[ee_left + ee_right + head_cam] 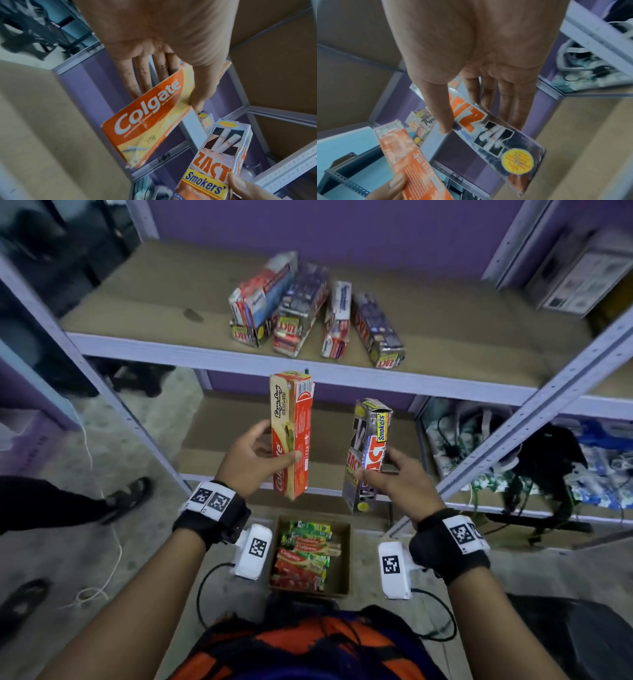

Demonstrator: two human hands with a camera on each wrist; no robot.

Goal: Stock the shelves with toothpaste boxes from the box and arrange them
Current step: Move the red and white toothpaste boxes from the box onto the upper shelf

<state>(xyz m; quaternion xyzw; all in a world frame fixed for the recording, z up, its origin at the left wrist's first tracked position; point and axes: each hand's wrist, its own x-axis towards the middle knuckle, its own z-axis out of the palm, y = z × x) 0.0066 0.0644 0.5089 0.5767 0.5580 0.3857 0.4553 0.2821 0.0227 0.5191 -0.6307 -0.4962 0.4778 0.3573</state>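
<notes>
My left hand (263, 455) grips a red and cream Colgate box (291, 433) upright, thumb on its front and fingers behind; the same Colgate box (150, 115) fills the left wrist view. My right hand (383, 474) pinches a silver Zact Smokers' box (368, 453) upright beside it, seen also as the Zact box (488, 132) in the right wrist view. Both boxes hang just below the upper shelf (171, 302), where several toothpaste boxes (315, 309) lie in a loose row. On the floor below sits the cardboard box (342, 556) with more Colgate packs (305, 556).
Metal uprights (534, 412) frame the shelving on both sides. The lower shelf (219, 440) lies behind the held boxes. Bags and cables (513, 460) fill the right-hand bay. Another person's feet (126, 498) stand at the left on the concrete floor.
</notes>
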